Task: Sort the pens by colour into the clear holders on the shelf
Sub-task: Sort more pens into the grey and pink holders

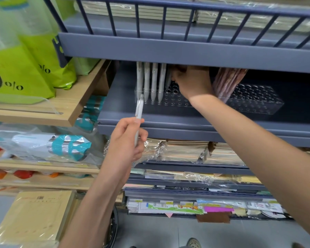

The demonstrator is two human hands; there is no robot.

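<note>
While the left hand (127,140) pinches a white pen (139,109) at the shelf (177,121) edge, the right hand (193,81) reaches over the holder (177,102) mid-frame, its hold hidden.

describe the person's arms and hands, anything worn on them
The left arm and right arm are bare for all their visible length, no sleeves in view. The left hand and right hand wear no gloves; no watch, bracelet or ring shows, though the right fingers are partly hidden.

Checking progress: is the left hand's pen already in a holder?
No, the left hand grips the white pen in front of the shelf, outside the holder.
</note>
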